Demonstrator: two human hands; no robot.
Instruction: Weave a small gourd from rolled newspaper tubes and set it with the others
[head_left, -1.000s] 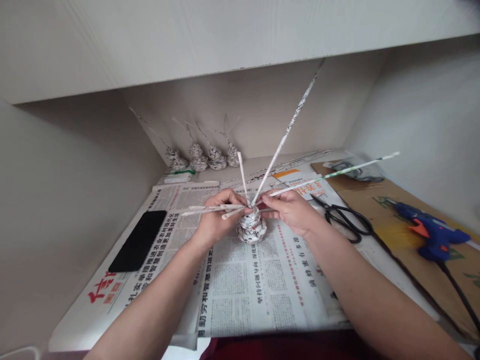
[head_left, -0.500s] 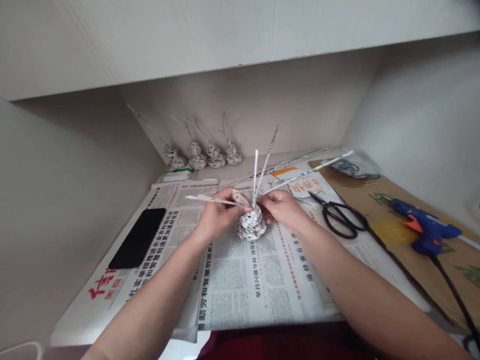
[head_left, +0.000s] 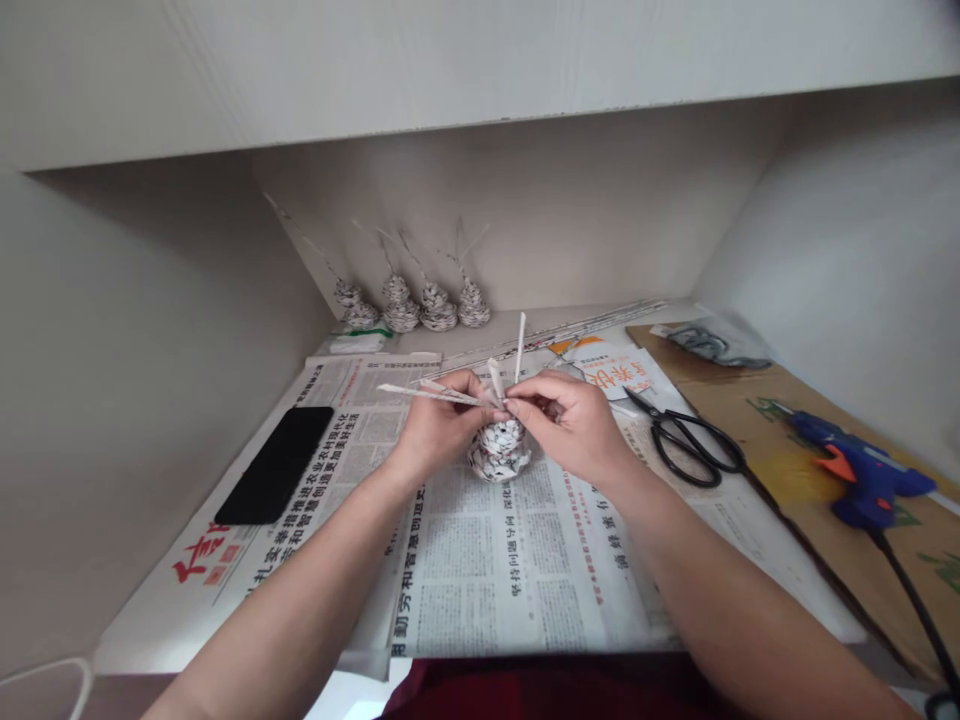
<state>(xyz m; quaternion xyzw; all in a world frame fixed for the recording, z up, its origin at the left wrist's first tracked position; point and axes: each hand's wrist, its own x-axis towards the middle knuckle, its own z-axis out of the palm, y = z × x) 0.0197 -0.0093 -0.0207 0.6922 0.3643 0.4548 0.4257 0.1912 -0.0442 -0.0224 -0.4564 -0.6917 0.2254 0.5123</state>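
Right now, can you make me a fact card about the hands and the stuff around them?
Left hand: pinching rolled-paper strands
Right hand: touching the strands' base; exact grip unclear
Middle: gourd-shaped paper weaving, newspaper beneath
Back: four similar weavings in a row
Left side: black phone on newspaper
Right side: black scissors; blue glue gun on cardboard

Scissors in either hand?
No, left hand and right hand are at the woven paper piece; the scissors lie apart to the right.

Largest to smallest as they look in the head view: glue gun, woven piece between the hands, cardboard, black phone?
1. Cardboard
2. Black phone and glue gun: too alike to rank
3. Woven piece, partly hidden
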